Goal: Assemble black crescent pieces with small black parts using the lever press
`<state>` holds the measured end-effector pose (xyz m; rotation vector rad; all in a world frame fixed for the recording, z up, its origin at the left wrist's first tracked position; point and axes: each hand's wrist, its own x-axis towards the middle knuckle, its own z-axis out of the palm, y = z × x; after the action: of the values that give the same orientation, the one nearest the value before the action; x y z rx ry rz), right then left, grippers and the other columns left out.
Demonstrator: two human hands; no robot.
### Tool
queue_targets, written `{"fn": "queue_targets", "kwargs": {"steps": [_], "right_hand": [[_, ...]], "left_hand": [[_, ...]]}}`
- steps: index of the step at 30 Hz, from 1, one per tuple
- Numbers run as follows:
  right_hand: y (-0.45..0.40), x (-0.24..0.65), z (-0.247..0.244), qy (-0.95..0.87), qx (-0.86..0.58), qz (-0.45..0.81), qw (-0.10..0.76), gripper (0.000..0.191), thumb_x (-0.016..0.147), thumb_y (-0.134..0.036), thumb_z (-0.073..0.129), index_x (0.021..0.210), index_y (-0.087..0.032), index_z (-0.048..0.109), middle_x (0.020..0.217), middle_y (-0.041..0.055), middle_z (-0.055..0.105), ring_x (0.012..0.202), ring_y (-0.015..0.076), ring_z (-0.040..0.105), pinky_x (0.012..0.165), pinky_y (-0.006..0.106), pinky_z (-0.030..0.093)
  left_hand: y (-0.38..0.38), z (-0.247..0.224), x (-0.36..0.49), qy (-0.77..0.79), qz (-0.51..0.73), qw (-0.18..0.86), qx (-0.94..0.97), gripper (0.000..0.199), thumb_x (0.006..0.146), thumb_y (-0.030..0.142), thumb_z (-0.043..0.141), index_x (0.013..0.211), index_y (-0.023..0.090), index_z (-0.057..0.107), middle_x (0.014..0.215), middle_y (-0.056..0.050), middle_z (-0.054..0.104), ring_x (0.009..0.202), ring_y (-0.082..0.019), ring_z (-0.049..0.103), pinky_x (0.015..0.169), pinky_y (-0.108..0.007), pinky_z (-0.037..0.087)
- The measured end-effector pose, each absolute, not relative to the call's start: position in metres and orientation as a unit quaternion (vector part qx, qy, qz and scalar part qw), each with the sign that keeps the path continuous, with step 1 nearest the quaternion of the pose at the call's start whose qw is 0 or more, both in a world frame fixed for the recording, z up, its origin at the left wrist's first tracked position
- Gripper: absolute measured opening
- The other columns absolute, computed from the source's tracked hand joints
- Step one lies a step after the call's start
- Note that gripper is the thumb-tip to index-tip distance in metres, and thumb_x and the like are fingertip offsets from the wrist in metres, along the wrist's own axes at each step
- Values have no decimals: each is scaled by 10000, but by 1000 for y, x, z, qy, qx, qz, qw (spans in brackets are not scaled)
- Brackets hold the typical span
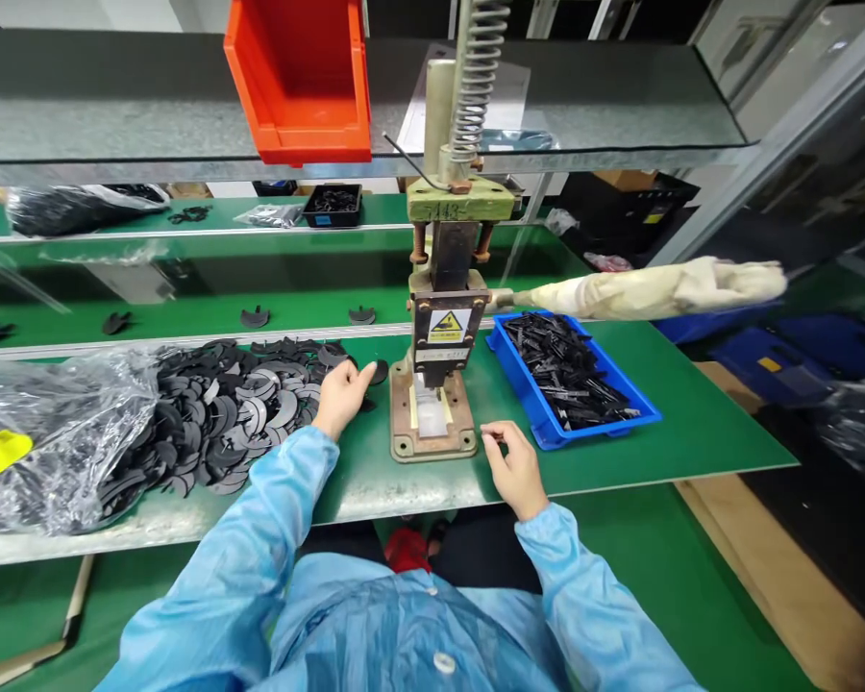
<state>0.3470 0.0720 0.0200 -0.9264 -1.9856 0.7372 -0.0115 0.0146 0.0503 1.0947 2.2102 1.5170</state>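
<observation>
Between the thumb and fingers of my left hand (343, 396) is a black curved plastic part (379, 372), held just left of the hand press (443, 336). Beside that hand spreads a large heap of black crescent-shaped parts (223, 413). My right hand (515, 466) is by the right front corner of the press base (443, 446), its fingers curled in a pinch; what they hold, if anything, is too small to make out. A pale translucent fixture (432, 415) sits on the base under the ram. Right of the press, a blue tray (544, 434) contains many thin black strips (566, 370).
The press's cloth-wrapped lever (655, 288) sticks out rightward above the blue tray. A clear plastic bag (50, 432) lies at the left. Several crescent parts rest on the green strip behind (295, 288). An orange bin (313, 144) stands at the shelf's front edge.
</observation>
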Motion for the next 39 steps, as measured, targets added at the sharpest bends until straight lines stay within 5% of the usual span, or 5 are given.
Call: {"fn": "queue_targets", "kwargs": {"steps": [5,10,18,29,39], "right_hand": [[63,346,29,-787,-335,289,430,204,1054,-363,568,1031,-238,727,1000,85,755,975,226,724,890,411,603],[41,355,45,-805,-316,272,421,181,1042,-353,598,1018,-246,742,980,61,776,950,195,743,880,387,630],[90,426,89,-778,-438,170,418,213,1033,-379,587,1039,-224,732,1025,79,742,946,201,682,902,406,585],[180,439,98,-809,-519,150,232,284,820,-267,839,1094,-250,767,1068,45,781,923,189,628,956,376,537],[185,436,104,-784,-539,166,261,121,888,-294,752,992,-231,755,921,28,788,809,153,641,859,344,557]], "left_hand": [[-44,34,24,734,492,168,437,598,959,589,673,636,250,301,606,55,315,604,-136,331,604,-283,309],[-66,19,30,722,513,128,446,516,893,561,764,694,255,399,690,33,507,657,-147,448,657,-283,407],[-70,11,28,731,471,156,469,601,896,533,792,669,249,314,638,54,474,600,-130,404,601,-292,358],[-68,10,28,744,474,147,446,519,865,578,794,718,251,418,687,44,541,625,-142,472,640,-291,415],[-73,8,20,691,492,172,501,571,1028,558,626,626,236,381,600,35,376,591,-142,367,600,-304,325]]}}
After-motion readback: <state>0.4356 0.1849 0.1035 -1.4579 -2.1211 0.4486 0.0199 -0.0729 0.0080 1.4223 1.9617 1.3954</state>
